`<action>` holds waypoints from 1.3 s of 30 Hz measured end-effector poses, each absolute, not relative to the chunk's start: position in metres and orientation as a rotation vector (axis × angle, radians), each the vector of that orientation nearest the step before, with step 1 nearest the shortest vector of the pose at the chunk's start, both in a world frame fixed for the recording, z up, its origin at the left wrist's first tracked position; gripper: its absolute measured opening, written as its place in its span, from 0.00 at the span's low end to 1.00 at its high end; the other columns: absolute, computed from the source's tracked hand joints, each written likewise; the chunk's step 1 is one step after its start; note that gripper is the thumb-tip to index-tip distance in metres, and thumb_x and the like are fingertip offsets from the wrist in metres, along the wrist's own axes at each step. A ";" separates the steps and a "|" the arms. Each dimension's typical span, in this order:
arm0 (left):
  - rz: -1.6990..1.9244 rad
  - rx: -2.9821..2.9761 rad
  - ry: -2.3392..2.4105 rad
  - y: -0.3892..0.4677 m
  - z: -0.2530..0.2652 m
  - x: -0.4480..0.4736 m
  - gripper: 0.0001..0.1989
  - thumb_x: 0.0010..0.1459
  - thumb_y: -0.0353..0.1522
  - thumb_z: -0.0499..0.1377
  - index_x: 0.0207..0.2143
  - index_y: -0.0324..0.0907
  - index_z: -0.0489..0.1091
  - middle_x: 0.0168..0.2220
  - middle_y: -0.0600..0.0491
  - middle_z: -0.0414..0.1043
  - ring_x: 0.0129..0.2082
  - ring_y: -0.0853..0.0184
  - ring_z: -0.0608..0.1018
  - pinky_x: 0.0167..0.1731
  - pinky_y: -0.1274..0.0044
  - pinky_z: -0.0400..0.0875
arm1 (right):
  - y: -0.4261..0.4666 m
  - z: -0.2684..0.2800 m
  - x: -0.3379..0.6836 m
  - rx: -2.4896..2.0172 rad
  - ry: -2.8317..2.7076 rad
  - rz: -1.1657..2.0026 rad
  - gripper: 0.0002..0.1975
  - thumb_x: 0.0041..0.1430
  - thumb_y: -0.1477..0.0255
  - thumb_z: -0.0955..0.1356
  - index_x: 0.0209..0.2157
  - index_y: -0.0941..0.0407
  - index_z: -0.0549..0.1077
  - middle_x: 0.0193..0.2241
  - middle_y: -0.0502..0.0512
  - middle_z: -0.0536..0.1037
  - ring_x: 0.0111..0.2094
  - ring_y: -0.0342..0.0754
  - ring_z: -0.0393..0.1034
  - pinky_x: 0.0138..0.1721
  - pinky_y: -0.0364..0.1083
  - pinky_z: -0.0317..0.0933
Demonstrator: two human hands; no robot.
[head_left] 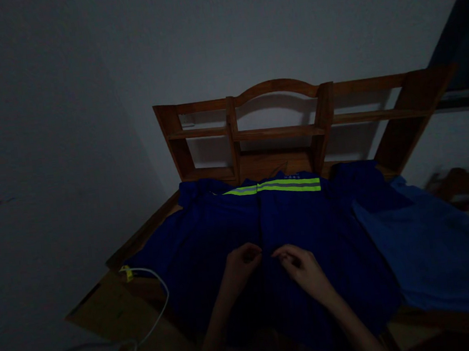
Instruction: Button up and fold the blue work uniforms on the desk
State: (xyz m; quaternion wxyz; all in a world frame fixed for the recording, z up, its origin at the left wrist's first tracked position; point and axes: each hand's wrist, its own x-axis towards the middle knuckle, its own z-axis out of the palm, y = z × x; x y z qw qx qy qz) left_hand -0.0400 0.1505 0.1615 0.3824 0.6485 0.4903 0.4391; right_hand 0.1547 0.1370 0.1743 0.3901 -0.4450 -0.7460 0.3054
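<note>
From where I stand, a dark-blue jacket [202, 229] lies spread on the table [138, 238], its front opening running from 12 down toward 6 o'clock. Two bare hands are over that opening: the left hand [241, 261] just off it at 9 o'clock, the right hand [303, 269] at 3, a narrow gap between their fingertips. Both grips are curled, thumbs close to fingers; whether either one pinches any cloth I can't tell in this gloom.

Toward 12 o'clock on the jacket, bright yellow-green stripes [290, 185] cross the chest, and just above the right-hand one sits a short line of pale lettering [292, 177], too small for me to read. A yellow tag [128, 273] marks the end of a white cable [165, 289] at 9 o'clock, beside a sleeve; I can't make out any wording on it.

The jacket's top reaches the foot of a wooden shelf [278, 133] at 12, leaving little room there. At 10 o'clock a thin strip of table edge runs between sleeve and wall [84, 102]. From 3 to 4 o'clock a lighter blue cloth [435, 249] lies against the jacket, partly under its sleeve. Toward 6 the jacket covers the table's near edge, and the hem fades into shadow.
</note>
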 end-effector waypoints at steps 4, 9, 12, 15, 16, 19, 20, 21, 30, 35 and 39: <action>1.117 1.655 1.231 0.148 0.164 -0.040 0.08 0.52 0.33 0.57 0.34 0.41 0.72 0.32 0.53 0.75 0.33 0.68 0.76 0.35 0.79 0.68 | 0.136 0.175 0.154 -1.103 -1.971 0.752 0.14 0.57 0.77 0.62 0.40 0.52 0.76 0.27 0.48 0.70 0.26 0.40 0.63 0.29 0.39 0.55; 1.120 1.675 1.209 0.146 0.164 -0.039 0.07 0.52 0.33 0.57 0.35 0.41 0.72 0.33 0.53 0.75 0.34 0.68 0.76 0.35 0.80 0.67 | 0.133 0.176 0.152 -1.106 -1.990 0.719 0.16 0.57 0.78 0.61 0.43 0.51 0.75 0.29 0.49 0.72 0.28 0.40 0.65 0.31 0.40 0.57; 1.122 1.664 1.230 0.147 0.162 -0.040 0.08 0.53 0.33 0.57 0.35 0.41 0.72 0.33 0.53 0.75 0.34 0.67 0.76 0.35 0.79 0.68 | 0.134 0.175 0.152 -1.095 -1.987 0.727 0.16 0.58 0.77 0.62 0.44 0.50 0.75 0.29 0.49 0.72 0.29 0.40 0.66 0.31 0.40 0.58; 1.145 1.641 1.235 0.148 0.163 -0.039 0.09 0.53 0.34 0.57 0.36 0.41 0.72 0.33 0.51 0.75 0.34 0.67 0.76 0.35 0.79 0.68 | 0.136 0.173 0.153 -1.064 -1.931 0.790 0.15 0.59 0.74 0.62 0.44 0.50 0.75 0.31 0.50 0.72 0.27 0.39 0.67 0.28 0.39 0.59; 1.151 1.634 1.224 0.148 0.166 -0.038 0.09 0.53 0.34 0.57 0.36 0.40 0.72 0.33 0.51 0.75 0.34 0.66 0.76 0.35 0.79 0.68 | 0.136 0.173 0.154 -1.051 -1.902 0.837 0.15 0.60 0.72 0.62 0.45 0.51 0.74 0.31 0.50 0.71 0.24 0.38 0.66 0.25 0.38 0.59; 1.157 1.647 1.174 0.145 0.174 -0.032 0.09 0.53 0.32 0.56 0.36 0.41 0.72 0.34 0.52 0.76 0.34 0.67 0.77 0.35 0.79 0.69 | 0.137 0.172 0.154 -1.019 -1.798 0.978 0.15 0.61 0.66 0.61 0.46 0.52 0.73 0.35 0.51 0.71 0.16 0.34 0.63 0.18 0.38 0.57; 1.163 1.666 1.166 0.143 0.177 -0.030 0.09 0.53 0.31 0.56 0.37 0.42 0.72 0.35 0.52 0.76 0.35 0.67 0.77 0.36 0.79 0.69 | 0.137 0.172 0.154 -1.014 -1.759 1.013 0.16 0.61 0.64 0.61 0.45 0.53 0.74 0.35 0.51 0.71 0.15 0.34 0.63 0.16 0.38 0.56; 1.172 1.686 1.165 0.141 0.178 -0.027 0.09 0.53 0.30 0.55 0.37 0.42 0.72 0.35 0.52 0.75 0.35 0.67 0.77 0.37 0.79 0.68 | 0.137 0.172 0.154 -1.014 -1.718 1.043 0.16 0.61 0.63 0.62 0.45 0.54 0.74 0.35 0.52 0.72 0.14 0.35 0.64 0.16 0.38 0.56; 1.176 1.599 1.137 0.136 0.163 -0.019 0.09 0.53 0.31 0.56 0.37 0.42 0.72 0.35 0.52 0.76 0.37 0.66 0.77 0.38 0.78 0.69 | 0.144 0.164 0.154 -1.106 -1.634 1.059 0.15 0.58 0.59 0.64 0.37 0.57 0.71 0.14 0.47 0.70 0.15 0.42 0.66 0.19 0.39 0.59; 1.162 1.538 1.176 0.140 0.164 -0.021 0.08 0.51 0.31 0.57 0.34 0.40 0.73 0.33 0.51 0.76 0.34 0.65 0.77 0.34 0.79 0.69 | 0.144 0.162 0.152 -1.157 -1.690 0.912 0.13 0.57 0.61 0.65 0.35 0.56 0.71 0.16 0.47 0.70 0.16 0.41 0.65 0.21 0.39 0.58; 1.154 1.451 1.170 0.144 0.163 -0.021 0.10 0.49 0.34 0.59 0.33 0.38 0.74 0.30 0.50 0.77 0.31 0.65 0.77 0.28 0.80 0.69 | 0.140 0.164 0.150 -1.180 -1.704 0.807 0.11 0.58 0.63 0.65 0.35 0.55 0.70 0.19 0.46 0.71 0.18 0.40 0.66 0.22 0.38 0.58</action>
